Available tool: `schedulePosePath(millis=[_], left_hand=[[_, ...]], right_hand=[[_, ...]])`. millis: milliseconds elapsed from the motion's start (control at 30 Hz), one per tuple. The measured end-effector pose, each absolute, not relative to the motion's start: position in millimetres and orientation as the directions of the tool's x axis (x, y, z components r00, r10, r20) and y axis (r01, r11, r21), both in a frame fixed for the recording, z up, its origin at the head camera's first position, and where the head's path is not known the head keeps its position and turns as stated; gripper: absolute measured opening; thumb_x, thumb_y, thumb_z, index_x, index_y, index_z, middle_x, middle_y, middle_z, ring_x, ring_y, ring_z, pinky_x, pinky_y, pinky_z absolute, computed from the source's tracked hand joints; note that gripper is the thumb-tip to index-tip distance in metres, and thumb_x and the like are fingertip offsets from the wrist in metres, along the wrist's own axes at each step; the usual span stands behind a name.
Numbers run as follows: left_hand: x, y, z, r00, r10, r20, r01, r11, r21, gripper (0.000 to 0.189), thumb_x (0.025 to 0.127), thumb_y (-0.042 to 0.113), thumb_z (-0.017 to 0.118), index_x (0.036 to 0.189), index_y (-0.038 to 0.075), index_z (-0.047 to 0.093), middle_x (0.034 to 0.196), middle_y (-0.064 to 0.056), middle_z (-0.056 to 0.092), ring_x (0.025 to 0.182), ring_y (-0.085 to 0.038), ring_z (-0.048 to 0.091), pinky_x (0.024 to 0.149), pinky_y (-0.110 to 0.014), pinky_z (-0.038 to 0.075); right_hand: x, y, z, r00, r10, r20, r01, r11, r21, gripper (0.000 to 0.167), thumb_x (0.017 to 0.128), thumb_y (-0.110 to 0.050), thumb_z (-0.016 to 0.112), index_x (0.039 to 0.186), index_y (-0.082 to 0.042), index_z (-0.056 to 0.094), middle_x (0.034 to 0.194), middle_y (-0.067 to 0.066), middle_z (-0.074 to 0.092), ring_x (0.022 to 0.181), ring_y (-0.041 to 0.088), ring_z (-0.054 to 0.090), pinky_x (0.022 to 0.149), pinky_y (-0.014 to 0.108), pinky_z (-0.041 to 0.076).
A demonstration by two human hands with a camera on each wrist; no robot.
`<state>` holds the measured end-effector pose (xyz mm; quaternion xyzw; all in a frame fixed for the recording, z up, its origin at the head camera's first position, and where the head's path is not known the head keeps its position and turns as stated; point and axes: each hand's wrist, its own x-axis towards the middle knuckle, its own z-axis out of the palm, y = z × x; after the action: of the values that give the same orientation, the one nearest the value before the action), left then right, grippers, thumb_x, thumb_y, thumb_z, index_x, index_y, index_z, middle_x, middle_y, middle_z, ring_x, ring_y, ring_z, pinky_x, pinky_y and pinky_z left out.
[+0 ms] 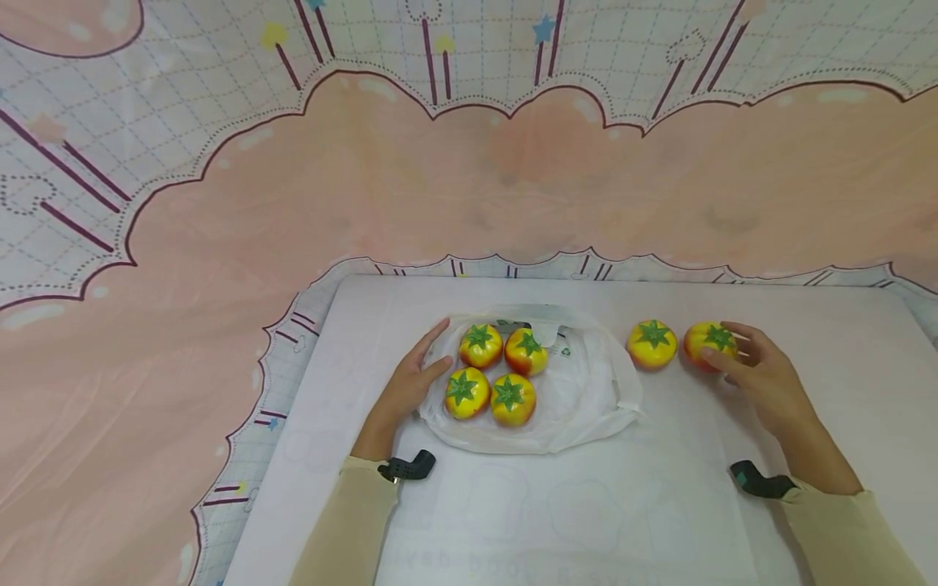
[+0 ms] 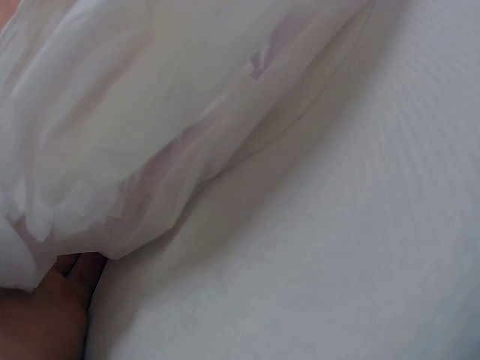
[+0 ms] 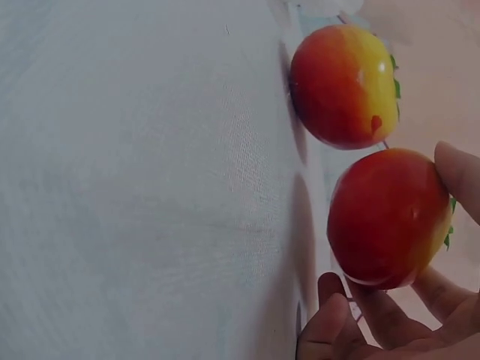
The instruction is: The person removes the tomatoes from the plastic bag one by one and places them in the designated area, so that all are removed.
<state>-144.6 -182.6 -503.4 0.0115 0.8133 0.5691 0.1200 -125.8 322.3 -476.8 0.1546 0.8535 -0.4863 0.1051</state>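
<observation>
Four red-and-yellow fruits (image 1: 513, 400) already sit together within the outline of the white plastic bag (image 1: 586, 415), at whose left edge the left hand (image 1: 409, 382) rests, thumb and forefinger spread and its other fingers partly hidden. Two are left outside it to the right: the right hand (image 1: 765, 374) grasps the far-right fruit (image 3: 386, 217) between thumb and fingers, seemingly raised off the white table (image 1: 659, 505), while the loose fruit (image 1: 652, 344) just left of it lies untouched.
</observation>
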Motion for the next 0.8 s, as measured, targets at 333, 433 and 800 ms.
schedulePosePath(millis=[333,433,800], left_hand=[[-144.7,-182.5,-502.8,-0.971,0.150,-0.186,-0.123,0.357,0.926,0.058,0.100,0.036,0.062,0.149,0.058,0.039,0.167,0.016,0.027,0.159,-0.019,0.017,0.128,-0.058,0.015],[-145.1,-183.0,-503.3,-0.971,0.152,-0.184,-0.120,0.356,0.927,0.058,0.100,0.037,0.062,0.149,0.058,0.038,0.168,0.016,0.027,0.159,-0.020,0.017,0.128,-0.058,0.015],[-145.0,-183.1,-504.3,-0.971,0.182,-0.157,-0.093,0.317,0.944,0.059,0.101,0.034,0.062,0.152,0.050,0.039,0.168,0.014,0.027,0.159,-0.019,0.017,0.129,-0.056,0.014]], right_hand=[[-126.4,321.7,-476.8,-0.934,0.140,-0.330,0.354,0.507,-0.786,0.095,0.094,-0.060,0.063,0.164,-0.013,0.018,0.166,0.030,0.018,0.145,0.055,0.027,0.111,0.072,0.036],[-127.2,322.2,-477.0,-0.934,0.140,-0.328,0.352,0.508,-0.786,0.095,0.094,-0.059,0.063,0.164,-0.013,0.018,0.166,0.031,0.018,0.146,0.056,0.027,0.111,0.072,0.035],[-127.5,325.6,-478.4,-0.945,0.123,-0.301,0.320,0.530,-0.785,0.092,0.095,-0.057,0.063,0.163,-0.011,0.020,0.162,0.035,0.023,0.144,0.058,0.028,0.110,0.072,0.036]])
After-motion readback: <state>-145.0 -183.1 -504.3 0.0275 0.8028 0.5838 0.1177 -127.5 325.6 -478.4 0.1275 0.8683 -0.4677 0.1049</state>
